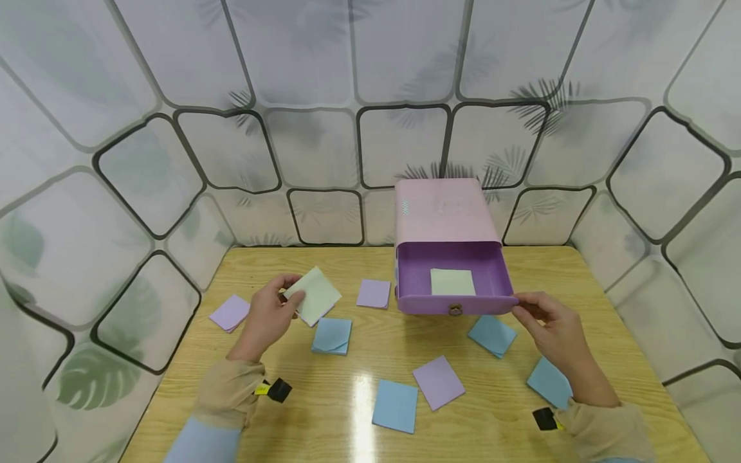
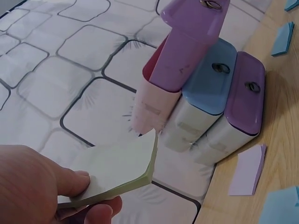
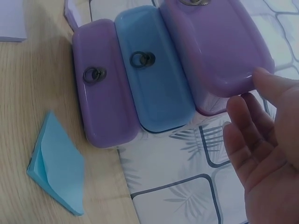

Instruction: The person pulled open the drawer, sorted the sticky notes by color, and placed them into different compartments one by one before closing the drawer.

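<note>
"Left of centre in the head view, what is the left hand [image 1: 266,321] doing?"

"Grasping a pale green pad [image 1: 317,297], thumb on top. Just below it in the frame is a blue pad [image 1: 332,334], and at far left a lilac pad [image 1: 229,312] lies on the desk [image 1: 312,418]."

"And right of centre?"

"A pink cabinet [image 1: 446,209] with its purple top drawer [image 1: 417,305] pulled out. Another green pad [image 1: 453,283] lies inside, near the front. The right hand [image 1: 552,328] pinches the drawer's right front corner. More blue pads [image 1: 395,406] and lilac pads [image 1: 439,382] are spread on the desk, from the middle to the lower right."

"Now the left wrist view?"

"At lower left, the left hand's thumb presses on the pale green pad, with fingers beneath it. Towards the upper right, the top drawer juts out beside a blue drawer [image 2: 208,86] and a lower purple drawer [image 2: 245,98]."

"Does the right wrist view show the other grip?"

"Yes, at the right edge: thumb against the top drawer's corner, fingertips close below. A blue pad with a curled sheet lies at lower left."
</note>
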{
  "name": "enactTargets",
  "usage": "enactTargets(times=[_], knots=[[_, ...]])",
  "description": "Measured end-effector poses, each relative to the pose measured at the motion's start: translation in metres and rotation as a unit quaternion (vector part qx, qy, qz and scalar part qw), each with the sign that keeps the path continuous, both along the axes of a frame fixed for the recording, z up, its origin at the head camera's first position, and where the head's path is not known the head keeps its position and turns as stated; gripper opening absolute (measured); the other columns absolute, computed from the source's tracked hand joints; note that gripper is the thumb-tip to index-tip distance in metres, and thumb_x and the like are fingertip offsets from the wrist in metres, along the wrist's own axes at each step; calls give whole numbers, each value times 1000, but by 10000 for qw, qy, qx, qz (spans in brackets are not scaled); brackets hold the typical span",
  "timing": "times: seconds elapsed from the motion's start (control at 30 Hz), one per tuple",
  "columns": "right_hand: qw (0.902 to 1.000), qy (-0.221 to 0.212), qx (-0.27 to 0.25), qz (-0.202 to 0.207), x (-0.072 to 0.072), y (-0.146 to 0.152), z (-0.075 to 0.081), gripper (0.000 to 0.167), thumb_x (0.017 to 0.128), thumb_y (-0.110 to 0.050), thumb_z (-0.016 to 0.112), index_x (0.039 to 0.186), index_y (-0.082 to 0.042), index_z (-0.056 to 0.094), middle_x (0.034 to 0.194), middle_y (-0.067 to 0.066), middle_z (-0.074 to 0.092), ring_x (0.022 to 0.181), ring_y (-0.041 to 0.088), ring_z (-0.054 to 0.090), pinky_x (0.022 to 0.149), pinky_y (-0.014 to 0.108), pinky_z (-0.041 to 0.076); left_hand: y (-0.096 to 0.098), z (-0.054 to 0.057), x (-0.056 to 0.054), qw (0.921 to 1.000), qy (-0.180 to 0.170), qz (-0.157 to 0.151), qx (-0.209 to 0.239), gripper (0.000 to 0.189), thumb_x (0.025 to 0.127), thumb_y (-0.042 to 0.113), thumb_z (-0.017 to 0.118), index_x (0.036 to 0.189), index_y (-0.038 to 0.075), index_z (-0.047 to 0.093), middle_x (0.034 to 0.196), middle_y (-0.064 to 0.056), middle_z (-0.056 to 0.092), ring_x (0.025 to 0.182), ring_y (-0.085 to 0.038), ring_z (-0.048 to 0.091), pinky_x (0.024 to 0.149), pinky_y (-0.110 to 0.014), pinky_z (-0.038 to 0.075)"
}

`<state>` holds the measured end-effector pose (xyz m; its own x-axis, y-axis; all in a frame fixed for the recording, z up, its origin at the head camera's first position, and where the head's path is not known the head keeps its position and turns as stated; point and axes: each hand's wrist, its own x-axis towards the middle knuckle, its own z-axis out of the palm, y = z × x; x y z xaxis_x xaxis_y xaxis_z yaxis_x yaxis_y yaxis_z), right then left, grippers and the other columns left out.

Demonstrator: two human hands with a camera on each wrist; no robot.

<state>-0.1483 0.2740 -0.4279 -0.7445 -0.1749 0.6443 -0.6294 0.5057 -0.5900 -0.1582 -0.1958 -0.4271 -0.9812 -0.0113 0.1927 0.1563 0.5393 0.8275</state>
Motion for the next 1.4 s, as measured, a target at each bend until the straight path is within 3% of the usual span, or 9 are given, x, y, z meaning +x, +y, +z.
enactTargets(times=[0.23, 0.5, 0.87, 1.17, 1.4], knots=[[9997, 137, -137, -161, -1, -5, 2, 27, 73, 25, 67, 92, 7, 68, 84, 18, 65, 76, 2, 61, 63, 9, 47, 14, 12, -6, 9995, 263, -189, 45, 27, 97, 15, 59, 123, 10, 60, 104, -10, 62, 72, -22, 59, 57, -32, 54], [9997, 129, -133, -146, -1, -4, 1, 27, 72, 25, 67, 92, 7, 68, 84, 18, 66, 73, 2, 61, 62, 9, 46, 39, 35, -17, 9970, 471, -616, 73, 28, 98, 15, 57, 124, 8, 61, 102, -11, 63, 75, -20, 59, 56, -29, 54], [9997, 113, -72, -180, -2, -4, 1, 27, 73, 24, 68, 93, 7, 68, 83, 16, 66, 69, 2, 60, 60, 9, 45, 81, 65, -31, 9835, 1095, -1411, -282, 31, 99, 6, 52, 129, 7, 59, 103, -10, 63, 70, -17, 61, 57, -27, 52], [9998, 116, -94, -162, -1, -3, -1, 27, 72, 26, 67, 92, 8, 68, 84, 17, 65, 71, 2, 60, 60, 9, 46, 122, 70, -47, 9664, 1734, -1845, -436, 28, 95, 2, 57, 122, 4, 64, 115, -7, 66, 75, -10, 59, 58, -24, 49], [9997, 155, -138, -150, -2, -3, -2, 26, 72, 26, 67, 92, 8, 68, 83, 18, 64, 73, 0, 60, 62, 9, 46, 149, 68, -55, 9599, 1736, -2075, -731, 29, 95, 0, 55, 122, 6, 66, 117, -5, 66, 75, -8, 58, 63, -21, 48]])
